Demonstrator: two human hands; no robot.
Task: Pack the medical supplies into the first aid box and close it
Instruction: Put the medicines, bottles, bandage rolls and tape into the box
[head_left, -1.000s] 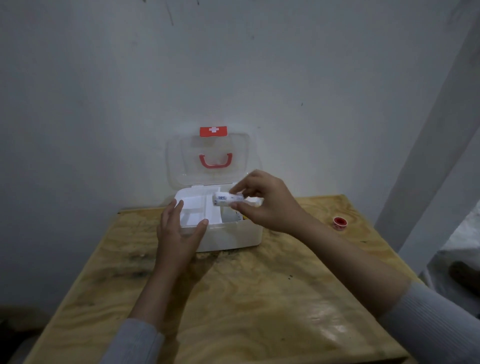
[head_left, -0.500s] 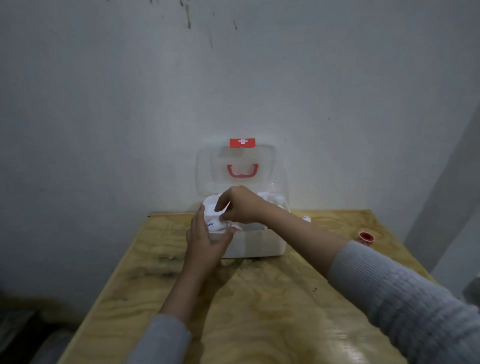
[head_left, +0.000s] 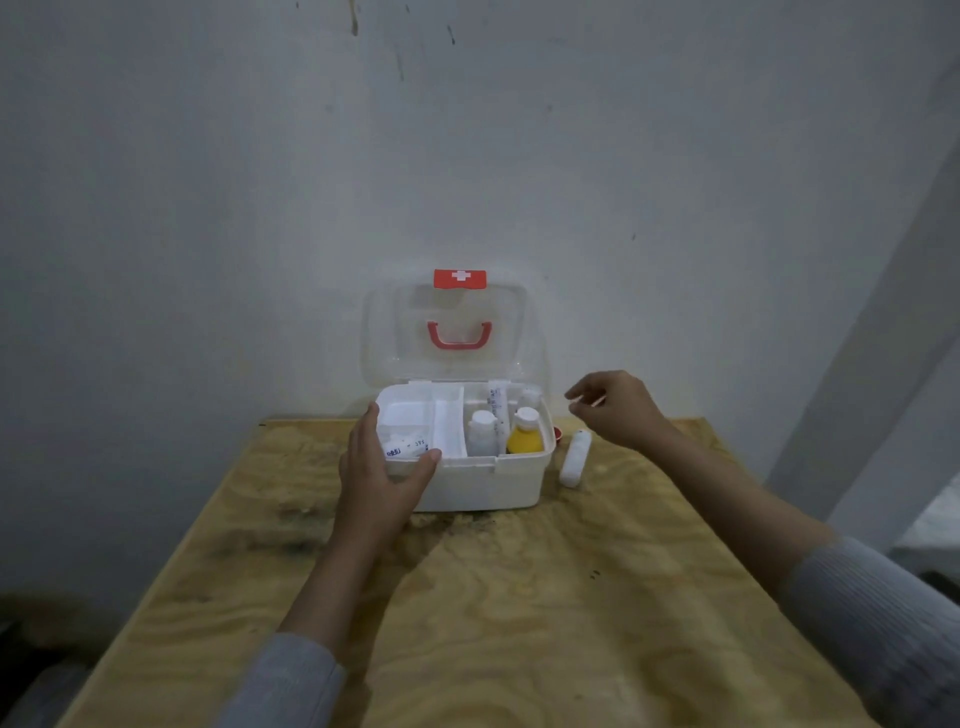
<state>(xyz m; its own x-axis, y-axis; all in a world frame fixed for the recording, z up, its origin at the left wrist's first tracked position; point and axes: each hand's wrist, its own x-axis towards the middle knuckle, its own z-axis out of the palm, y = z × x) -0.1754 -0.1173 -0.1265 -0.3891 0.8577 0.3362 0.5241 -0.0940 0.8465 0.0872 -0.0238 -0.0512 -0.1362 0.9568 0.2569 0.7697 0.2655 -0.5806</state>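
The white first aid box (head_left: 488, 480) stands open at the table's far edge, its clear lid (head_left: 447, 332) with a red handle upright against the wall. A white roll with blue print (head_left: 404, 447) lies in the front left compartment. A white bottle (head_left: 482, 432), a yellow bottle (head_left: 524, 434) and a tube (head_left: 496, 404) sit in the right part. My left hand (head_left: 382, 467) holds the box's front left corner. My right hand (head_left: 615, 408) hovers empty to the right of the box, above a white tube-shaped container (head_left: 575, 457) lying on the table.
The wooden table (head_left: 493, 597) runs from the box toward me. A small red cap (head_left: 557, 435) peeks out behind the box's right corner. A grey wall stands just behind the box, and a white post (head_left: 883, 338) rises at the right.
My right hand set the white roll into the front left compartment, let go and moved right, out of the box. My left hand stayed on the box corner.
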